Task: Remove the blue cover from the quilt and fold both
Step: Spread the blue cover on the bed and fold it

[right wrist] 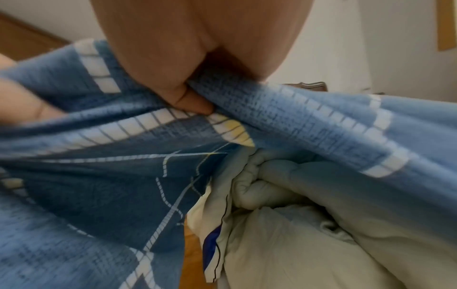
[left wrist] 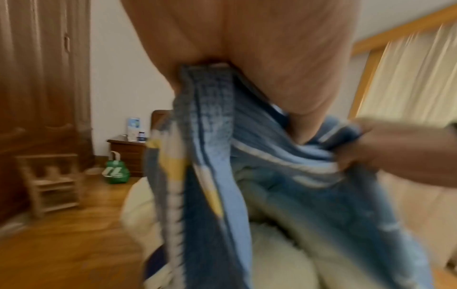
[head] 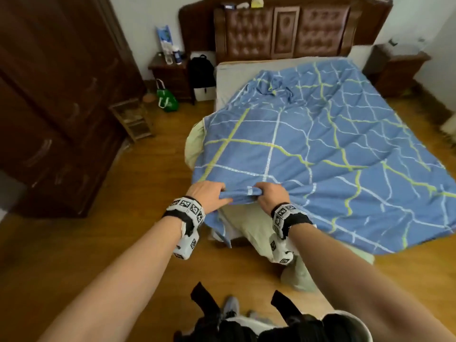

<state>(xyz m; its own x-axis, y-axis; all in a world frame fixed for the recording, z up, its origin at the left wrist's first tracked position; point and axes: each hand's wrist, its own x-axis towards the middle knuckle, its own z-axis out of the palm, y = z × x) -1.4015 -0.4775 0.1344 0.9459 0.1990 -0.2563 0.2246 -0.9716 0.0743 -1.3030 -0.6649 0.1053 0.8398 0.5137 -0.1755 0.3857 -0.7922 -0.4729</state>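
Note:
The blue cover (head: 320,149), crossed by white and yellow-green lines, lies spread over the bed. Its near edge is bunched up between my two hands. My left hand (head: 209,195) grips the bunched hem from the left, and my right hand (head: 270,196) grips it just to the right. The pale green quilt (head: 249,230) pokes out below the lifted hem and at the bed's left corner. In the left wrist view my left hand (left wrist: 247,58) clamps the blue cover (left wrist: 210,121). The right wrist view has my right hand (right wrist: 188,82) pinching the cover (right wrist: 296,121) above the quilt (right wrist: 296,224).
A dark wooden wardrobe (head: 49,95) fills the left side. A small wooden rack (head: 133,119), a green bag (head: 167,99), a nightstand (head: 170,72) and a black backpack (head: 201,70) stand near the padded headboard (head: 283,30). A second nightstand (head: 397,67) stands right. Wooden floor (head: 111,243) surrounds the bed.

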